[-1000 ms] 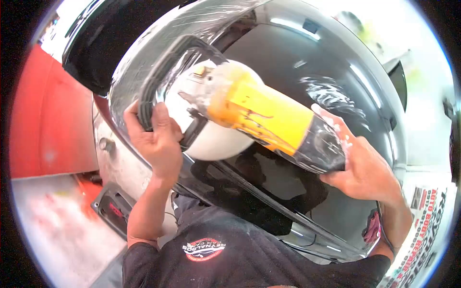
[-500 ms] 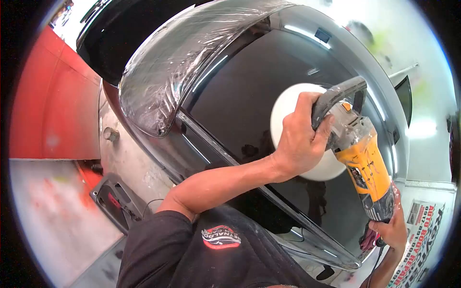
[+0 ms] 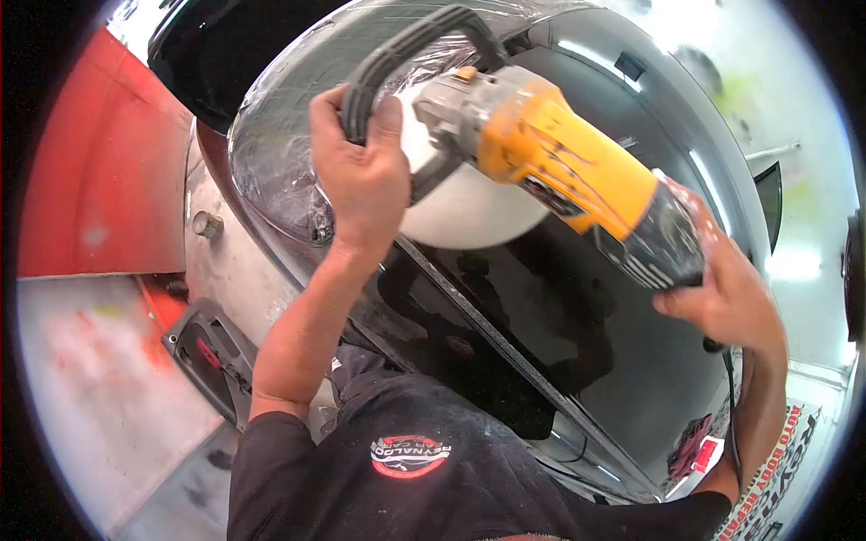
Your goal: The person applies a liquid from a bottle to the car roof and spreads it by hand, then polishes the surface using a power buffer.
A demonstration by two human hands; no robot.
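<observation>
I hold a yellow and grey polisher (image 3: 559, 171) over a glossy black car panel (image 3: 613, 361). My left hand (image 3: 361, 176) grips its black loop handle (image 3: 406, 54) at the top. My right hand (image 3: 722, 298) wraps the dark rear grip of the polisher on the right. Its white round pad (image 3: 460, 212) rests on the black panel, next to a light masked in clear plastic film (image 3: 289, 153). A black cord (image 3: 732, 424) drops from the rear of the tool along my right forearm.
A red surface (image 3: 99, 180) stands at the left beside a bare grey panel (image 3: 225, 270) with a small knob (image 3: 206, 224). Below it lies a dark part (image 3: 212, 361) on the pale floor. Printed paper (image 3: 785, 478) covers the lower right. My black shirt (image 3: 424, 469) fills the bottom.
The polisher has swept from the right of the panel back to the upper left, near the masked light. Both hands moved with it, and the tool body now points to the right.
</observation>
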